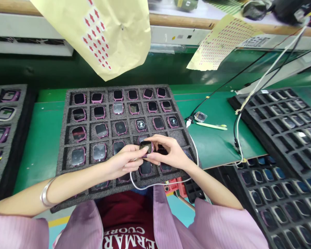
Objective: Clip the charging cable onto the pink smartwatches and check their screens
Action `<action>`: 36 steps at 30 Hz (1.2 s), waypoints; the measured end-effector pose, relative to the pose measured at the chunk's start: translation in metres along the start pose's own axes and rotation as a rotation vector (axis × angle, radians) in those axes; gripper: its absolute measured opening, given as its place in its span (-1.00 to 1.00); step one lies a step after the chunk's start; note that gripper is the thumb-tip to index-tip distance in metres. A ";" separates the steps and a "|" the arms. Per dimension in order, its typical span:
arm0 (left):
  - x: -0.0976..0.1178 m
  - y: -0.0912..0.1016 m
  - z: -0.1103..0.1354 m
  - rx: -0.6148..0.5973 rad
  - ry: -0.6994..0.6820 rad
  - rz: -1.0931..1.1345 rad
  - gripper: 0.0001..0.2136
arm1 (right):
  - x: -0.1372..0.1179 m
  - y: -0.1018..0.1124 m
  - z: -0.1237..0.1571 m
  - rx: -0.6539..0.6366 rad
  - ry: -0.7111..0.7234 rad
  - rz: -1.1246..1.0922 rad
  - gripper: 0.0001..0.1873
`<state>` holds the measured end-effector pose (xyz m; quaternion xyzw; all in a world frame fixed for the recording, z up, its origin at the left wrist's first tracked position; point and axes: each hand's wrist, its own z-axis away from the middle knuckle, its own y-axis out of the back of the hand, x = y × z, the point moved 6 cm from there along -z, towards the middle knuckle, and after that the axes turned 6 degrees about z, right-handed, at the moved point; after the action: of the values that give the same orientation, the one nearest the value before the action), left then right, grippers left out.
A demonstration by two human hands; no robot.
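Observation:
A smartwatch case [146,148] with a purple frame and dark screen is held over the foam tray [124,135]. My left hand [128,158] pinches its left side, with the thumb at the screen's edge. My right hand [169,150] grips the other side between thumb and fingers. A white cable [155,185] loops from beneath my left fingers round to a plug [188,122] at the right; its end at the hand is hidden. More purple watch cases lie in the tray's compartments, mostly dark; one lit watch face [141,125] shows a dial.
Another foam tray of watches [5,135] stands at the left. Several racks of watches [282,117] fill the right. A light green pen [211,126] and a small bagged part [200,116] lie on the green bench. Cables hang at right; yellow arrow-sticker sheets [119,38] hang ahead.

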<state>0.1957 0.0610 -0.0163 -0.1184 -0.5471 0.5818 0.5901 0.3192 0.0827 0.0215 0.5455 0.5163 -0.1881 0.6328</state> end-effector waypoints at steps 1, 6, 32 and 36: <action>0.000 0.000 0.000 0.002 0.002 0.001 -0.71 | 0.001 0.000 0.000 -0.010 -0.010 0.002 -0.58; 0.006 -0.002 0.004 0.005 -0.022 -0.056 -0.78 | -0.004 0.003 -0.002 -0.025 0.061 -0.039 -0.52; 0.016 0.002 0.003 0.180 -0.245 -0.333 -0.74 | -0.019 -0.003 0.003 0.037 0.303 0.206 -0.54; 0.015 0.002 0.005 0.170 -0.227 -0.315 -0.75 | -0.021 -0.005 0.003 0.063 0.322 0.300 -0.58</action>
<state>0.1863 0.0714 -0.0085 0.0851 -0.5708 0.5361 0.6161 0.3087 0.0715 0.0364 0.6585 0.5176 -0.0184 0.5460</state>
